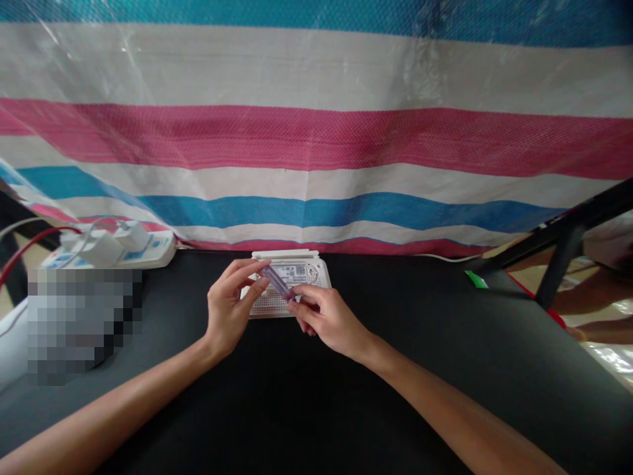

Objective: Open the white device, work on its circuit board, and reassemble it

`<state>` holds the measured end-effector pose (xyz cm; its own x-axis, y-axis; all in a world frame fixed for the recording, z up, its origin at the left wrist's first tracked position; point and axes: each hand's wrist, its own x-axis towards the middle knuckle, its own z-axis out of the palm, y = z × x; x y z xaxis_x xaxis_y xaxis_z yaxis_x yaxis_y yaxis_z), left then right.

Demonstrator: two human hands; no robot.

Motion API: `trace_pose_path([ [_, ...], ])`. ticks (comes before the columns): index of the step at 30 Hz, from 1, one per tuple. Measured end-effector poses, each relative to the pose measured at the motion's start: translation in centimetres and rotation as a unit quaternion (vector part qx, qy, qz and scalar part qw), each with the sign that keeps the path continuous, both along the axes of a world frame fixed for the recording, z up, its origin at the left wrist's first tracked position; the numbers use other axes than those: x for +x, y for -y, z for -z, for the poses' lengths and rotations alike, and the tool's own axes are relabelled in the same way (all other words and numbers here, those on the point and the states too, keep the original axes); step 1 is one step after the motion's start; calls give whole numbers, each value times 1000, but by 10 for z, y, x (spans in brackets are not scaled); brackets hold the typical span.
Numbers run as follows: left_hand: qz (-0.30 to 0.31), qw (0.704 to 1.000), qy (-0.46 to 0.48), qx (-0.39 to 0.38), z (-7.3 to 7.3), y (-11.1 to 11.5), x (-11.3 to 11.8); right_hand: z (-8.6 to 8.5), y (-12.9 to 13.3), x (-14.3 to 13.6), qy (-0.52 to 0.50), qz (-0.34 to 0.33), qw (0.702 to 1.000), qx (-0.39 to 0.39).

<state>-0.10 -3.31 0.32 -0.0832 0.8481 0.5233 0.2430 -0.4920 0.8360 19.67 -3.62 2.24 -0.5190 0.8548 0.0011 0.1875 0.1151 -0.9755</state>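
Between my two hands, a small translucent purplish case (277, 282) is held at a slant. My left hand (233, 297) pinches its upper left end between thumb and fingers. At the lower right end, my right hand (324, 315) grips it with thumb and fingertips. Behind and beneath the hands lies a white perforated device (271, 304) with a printed label and a white bar along its far edge. The hands cover parts of the device's left and right sides. What the case contains cannot be made out.
A white power strip (161, 249) with plugs and cables sits at the back left, behind a pixelated area. A small green packet (477, 279) lies at the right on the black table (420, 330). A striped sheet (306, 138) hangs behind; black metal bars (561, 264) stand right.
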Motion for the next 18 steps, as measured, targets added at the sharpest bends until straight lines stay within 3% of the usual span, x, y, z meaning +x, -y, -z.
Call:
trace_pose_path([
  [6, 32, 987, -125, 99, -15, 6, 6, -2, 4, -3, -64, 5, 996, -64],
  [11, 44, 989, -125, 69, -33, -22, 13, -17, -32, 3, -191, 151, 969, -48],
  [14, 54, 972, -230, 10, -26, -46, 18, -21, -70, 7, -284, 175, 942, -26],
  [18, 44, 903, -427, -3, -4, -55, 19, -9, -97, 7, -314, 169, 934, 0],
])
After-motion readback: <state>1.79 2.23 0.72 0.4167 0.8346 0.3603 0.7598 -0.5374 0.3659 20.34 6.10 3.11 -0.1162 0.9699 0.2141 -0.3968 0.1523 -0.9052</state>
